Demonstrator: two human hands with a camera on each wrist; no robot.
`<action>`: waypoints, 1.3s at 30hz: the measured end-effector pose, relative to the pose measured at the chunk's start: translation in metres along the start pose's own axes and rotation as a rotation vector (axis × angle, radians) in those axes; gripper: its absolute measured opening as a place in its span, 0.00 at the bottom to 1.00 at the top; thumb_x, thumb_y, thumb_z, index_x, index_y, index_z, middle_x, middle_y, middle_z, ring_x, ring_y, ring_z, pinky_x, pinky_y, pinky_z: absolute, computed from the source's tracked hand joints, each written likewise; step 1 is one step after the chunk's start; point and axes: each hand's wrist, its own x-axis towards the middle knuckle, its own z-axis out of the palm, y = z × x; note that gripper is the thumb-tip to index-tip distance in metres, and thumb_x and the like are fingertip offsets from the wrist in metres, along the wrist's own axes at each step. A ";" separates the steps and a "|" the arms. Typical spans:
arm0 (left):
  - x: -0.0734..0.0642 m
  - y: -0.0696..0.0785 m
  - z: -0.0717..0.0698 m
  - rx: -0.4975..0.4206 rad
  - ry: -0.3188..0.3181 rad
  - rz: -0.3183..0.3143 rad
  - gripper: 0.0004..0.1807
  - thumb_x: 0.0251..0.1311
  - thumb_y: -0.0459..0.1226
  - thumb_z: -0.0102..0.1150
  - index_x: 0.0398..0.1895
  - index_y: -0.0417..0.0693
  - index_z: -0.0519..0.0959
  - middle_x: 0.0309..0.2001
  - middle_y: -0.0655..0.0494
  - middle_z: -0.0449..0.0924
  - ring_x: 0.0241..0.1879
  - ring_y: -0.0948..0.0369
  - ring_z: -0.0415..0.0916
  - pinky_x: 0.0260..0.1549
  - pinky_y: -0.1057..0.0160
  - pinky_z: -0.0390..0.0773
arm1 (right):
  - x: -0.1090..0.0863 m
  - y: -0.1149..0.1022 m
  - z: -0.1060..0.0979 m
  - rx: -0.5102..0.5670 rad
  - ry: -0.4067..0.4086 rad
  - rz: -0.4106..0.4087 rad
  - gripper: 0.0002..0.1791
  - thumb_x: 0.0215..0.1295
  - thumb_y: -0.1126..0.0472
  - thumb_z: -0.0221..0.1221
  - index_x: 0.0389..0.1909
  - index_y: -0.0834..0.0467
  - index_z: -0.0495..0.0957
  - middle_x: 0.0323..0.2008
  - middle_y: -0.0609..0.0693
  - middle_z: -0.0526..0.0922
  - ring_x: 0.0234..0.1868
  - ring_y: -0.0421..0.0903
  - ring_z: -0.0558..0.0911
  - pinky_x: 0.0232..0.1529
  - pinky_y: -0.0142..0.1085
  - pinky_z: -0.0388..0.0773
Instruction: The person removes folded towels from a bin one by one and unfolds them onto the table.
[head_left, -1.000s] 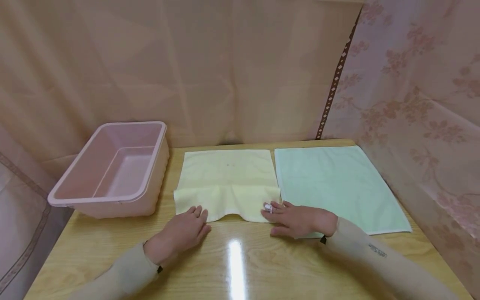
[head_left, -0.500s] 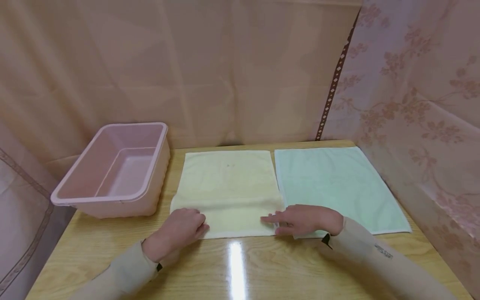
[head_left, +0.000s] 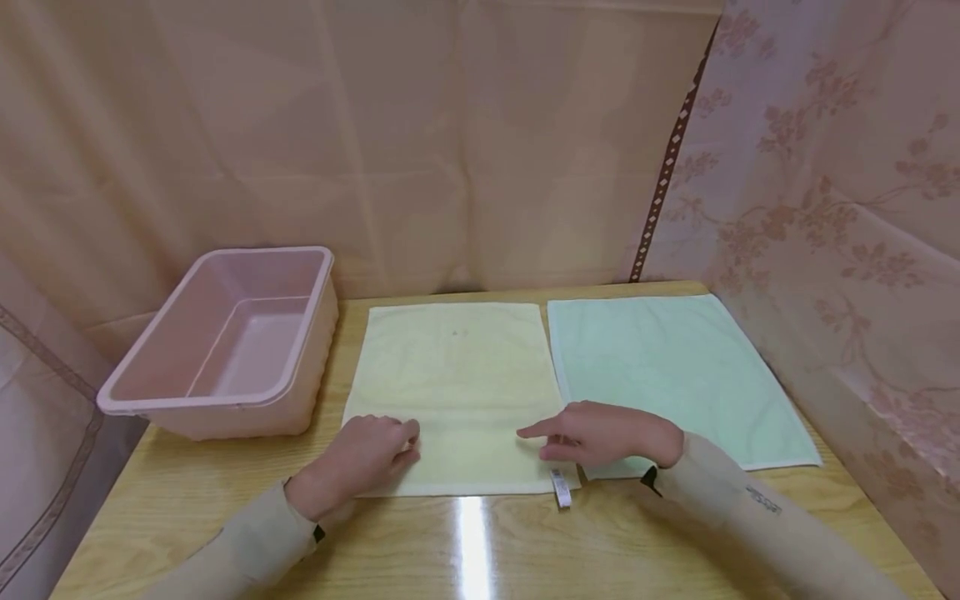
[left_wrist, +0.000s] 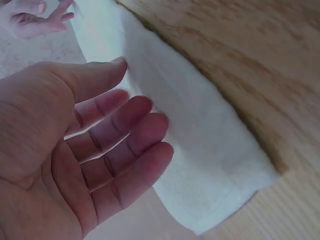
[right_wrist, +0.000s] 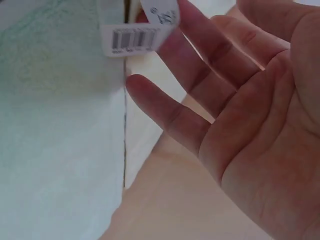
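Note:
A pale yellow towel (head_left: 457,358) lies spread on the wooden table, a faint crease running across its near half. Its white tag (head_left: 560,488) sticks out at the near right corner. Over the towel's near left part is my left hand (head_left: 363,454), fingers loosely bent; the left wrist view shows nothing between its thumb and fingers (left_wrist: 150,165). My right hand (head_left: 603,433) hovers at the near right part, index finger pointing across the towel. In the right wrist view, the barcoded tag (right_wrist: 135,40) overlaps its relaxed fingers. A mint green towel (head_left: 660,375) lies flat beside the yellow one.
A pink plastic basin (head_left: 225,421) stands at the back left of the table (head_left: 405,550). Beige curtain (head_left: 405,150) hangs behind, and a floral curtain (head_left: 840,233) borders the right side.
The yellow towel's folded near part has been turned down flat toward me, uncovering the tag. Both hands stay nearly in place, and their fingers have come off the towel's edge.

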 end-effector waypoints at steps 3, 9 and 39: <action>0.001 0.001 0.000 0.024 0.003 -0.006 0.15 0.58 0.39 0.74 0.43 0.43 0.81 0.33 0.54 0.79 0.28 0.60 0.74 0.20 0.65 0.73 | 0.002 0.001 0.001 0.003 -0.009 0.022 0.22 0.79 0.57 0.54 0.68 0.60 0.74 0.29 0.35 0.79 0.25 0.28 0.68 0.35 0.27 0.74; 0.001 0.000 0.001 0.069 -0.011 -0.040 0.32 0.62 0.46 0.70 0.65 0.41 0.74 0.63 0.34 0.71 0.60 0.39 0.72 0.46 0.43 0.81 | 0.002 0.000 0.003 -0.008 0.001 0.048 0.20 0.78 0.58 0.56 0.66 0.59 0.77 0.28 0.34 0.75 0.27 0.31 0.69 0.37 0.28 0.74; -0.004 0.010 -0.013 -0.162 -0.523 -0.318 0.51 0.68 0.70 0.43 0.82 0.49 0.48 0.80 0.36 0.36 0.79 0.40 0.34 0.71 0.32 0.46 | 0.000 -0.002 0.017 -0.118 -0.130 0.221 0.48 0.73 0.36 0.54 0.81 0.59 0.48 0.81 0.61 0.40 0.79 0.64 0.37 0.74 0.64 0.39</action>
